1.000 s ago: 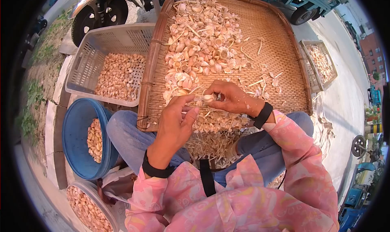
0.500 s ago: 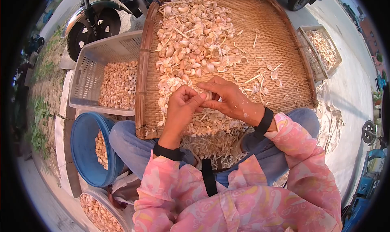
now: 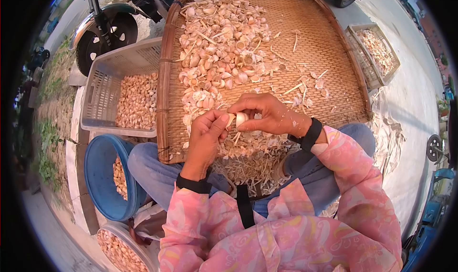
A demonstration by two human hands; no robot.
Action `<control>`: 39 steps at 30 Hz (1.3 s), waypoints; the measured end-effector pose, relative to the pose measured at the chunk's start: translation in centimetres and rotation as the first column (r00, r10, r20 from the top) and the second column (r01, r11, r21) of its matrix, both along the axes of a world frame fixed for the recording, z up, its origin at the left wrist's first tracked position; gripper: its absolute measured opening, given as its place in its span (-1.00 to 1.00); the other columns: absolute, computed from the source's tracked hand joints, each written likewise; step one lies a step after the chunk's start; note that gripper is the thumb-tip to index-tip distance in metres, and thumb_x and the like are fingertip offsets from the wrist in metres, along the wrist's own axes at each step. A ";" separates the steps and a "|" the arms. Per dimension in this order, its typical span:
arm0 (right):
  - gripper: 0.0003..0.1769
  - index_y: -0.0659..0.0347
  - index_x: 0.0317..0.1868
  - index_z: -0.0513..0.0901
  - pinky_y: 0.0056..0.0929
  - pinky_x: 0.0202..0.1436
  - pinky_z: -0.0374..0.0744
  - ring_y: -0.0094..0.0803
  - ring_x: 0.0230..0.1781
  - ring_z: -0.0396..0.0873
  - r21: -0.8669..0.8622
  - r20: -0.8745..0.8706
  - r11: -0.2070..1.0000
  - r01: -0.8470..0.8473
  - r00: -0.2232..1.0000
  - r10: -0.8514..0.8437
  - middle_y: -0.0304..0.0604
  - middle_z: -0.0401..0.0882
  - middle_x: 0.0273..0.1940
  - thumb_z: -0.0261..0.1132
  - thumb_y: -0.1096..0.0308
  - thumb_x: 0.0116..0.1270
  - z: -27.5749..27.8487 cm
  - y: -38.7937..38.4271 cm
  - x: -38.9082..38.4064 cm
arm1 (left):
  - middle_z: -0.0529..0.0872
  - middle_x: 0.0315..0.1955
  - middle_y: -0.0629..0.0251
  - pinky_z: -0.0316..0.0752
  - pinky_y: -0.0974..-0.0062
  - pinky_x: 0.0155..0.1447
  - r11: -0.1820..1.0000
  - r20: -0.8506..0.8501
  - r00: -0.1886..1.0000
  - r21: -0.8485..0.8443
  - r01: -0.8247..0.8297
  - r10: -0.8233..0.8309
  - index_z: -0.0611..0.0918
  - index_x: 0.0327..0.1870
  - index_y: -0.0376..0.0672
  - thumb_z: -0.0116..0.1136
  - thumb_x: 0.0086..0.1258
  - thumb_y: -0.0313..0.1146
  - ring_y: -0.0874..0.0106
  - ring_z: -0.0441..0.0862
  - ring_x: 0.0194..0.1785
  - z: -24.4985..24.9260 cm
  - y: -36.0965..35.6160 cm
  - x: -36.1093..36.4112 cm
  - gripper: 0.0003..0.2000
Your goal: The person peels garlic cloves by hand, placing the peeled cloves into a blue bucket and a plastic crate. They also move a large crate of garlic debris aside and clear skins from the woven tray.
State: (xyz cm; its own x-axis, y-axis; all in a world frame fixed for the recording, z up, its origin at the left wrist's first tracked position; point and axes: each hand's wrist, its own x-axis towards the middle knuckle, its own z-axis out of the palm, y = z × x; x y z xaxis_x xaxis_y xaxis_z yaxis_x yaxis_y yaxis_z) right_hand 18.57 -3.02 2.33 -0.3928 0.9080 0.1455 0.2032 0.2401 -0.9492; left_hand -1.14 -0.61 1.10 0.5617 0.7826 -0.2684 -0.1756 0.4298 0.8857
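My right hand pinches a pale garlic clove between thumb and fingers. Close against it, the thumb and fingers of my left hand are closed on a yellowish garlic piece; whether this is a clove or its skin I cannot tell. Both hands are over the near edge of a woven bamboo tray. A heap of garlic cloves with skins covers the tray's left half. Dry stalks and papery bits are scattered to the right.
Left of the tray stands a plastic crate of cloves, then a blue bucket and a white tub, also with garlic. Another crate with stalks is at the right. Skins and stalks lie between my legs. A vehicle wheel is behind the left crate.
My hands have drawn slightly apart, and the pale clove now shows in my right fingers. A yellowish piece has come into view at my left fingertips.
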 end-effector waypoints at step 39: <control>-0.75 0.27 -0.26 0.51 -0.24 -0.29 0.46 -0.13 -0.33 0.54 0.053 0.000 0.988 0.144 0.990 -0.144 0.01 0.54 -0.37 0.27 0.33 0.08 -1.6 -0.8 -1.0 | 0.52 -0.57 0.42 0.19 0.79 -0.59 0.994 -0.114 0.987 0.028 -0.106 0.109 0.49 -0.25 -0.21 -0.07 0.44 -0.22 0.70 0.37 -0.62 -0.4 -1.6 1.0 -0.78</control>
State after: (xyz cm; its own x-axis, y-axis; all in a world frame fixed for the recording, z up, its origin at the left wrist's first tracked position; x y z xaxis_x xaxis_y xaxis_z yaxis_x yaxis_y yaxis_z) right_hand 17.54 -3.86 0.74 -0.2590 0.9463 0.1936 0.2430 0.2579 -0.9351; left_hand -0.13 -2.24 0.73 0.4401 0.8433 -0.3086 -0.1156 0.3940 0.9118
